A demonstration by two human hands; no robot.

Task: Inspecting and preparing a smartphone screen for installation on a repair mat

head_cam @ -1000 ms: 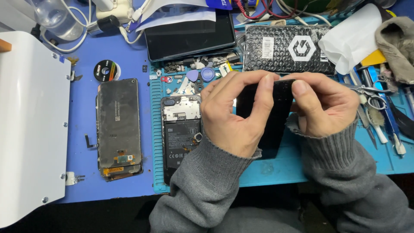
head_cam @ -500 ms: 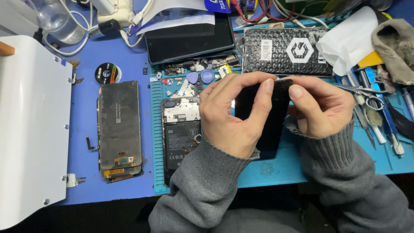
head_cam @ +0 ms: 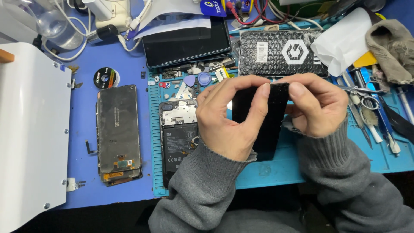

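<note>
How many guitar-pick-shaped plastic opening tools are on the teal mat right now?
2: a purple triangular pick and a round blue pick beside it, both at the mat's top edge above the opened phone. Others may be hidden under the hands or clutter.

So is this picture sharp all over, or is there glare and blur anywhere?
Head view: even overhead light and mostly sharp; the black panel held by the left hand and right hand looks dark and featureless; soft reflection on the tablet screen; the white box at the left edge is bright; far corners bend slightly.
</note>
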